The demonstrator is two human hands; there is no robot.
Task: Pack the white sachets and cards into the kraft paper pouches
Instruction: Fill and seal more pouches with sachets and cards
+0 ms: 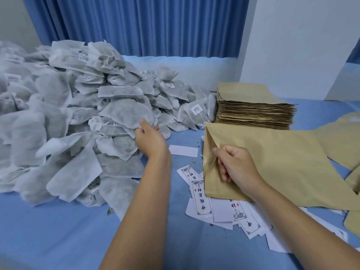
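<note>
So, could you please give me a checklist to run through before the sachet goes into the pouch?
1. Left hand pinches the edge of a sachet: ok.
2. Right hand holds the pouch mouth open: ok.
3. Only that sachet will come off the pile: cannot tell.
4. Card already inside the pouch: cannot tell.
5. Cards lie within reach by the pouch: ok.

Soft, even, cool light, faint shadows; wide-angle bending at edges, slight blur at left.
</note>
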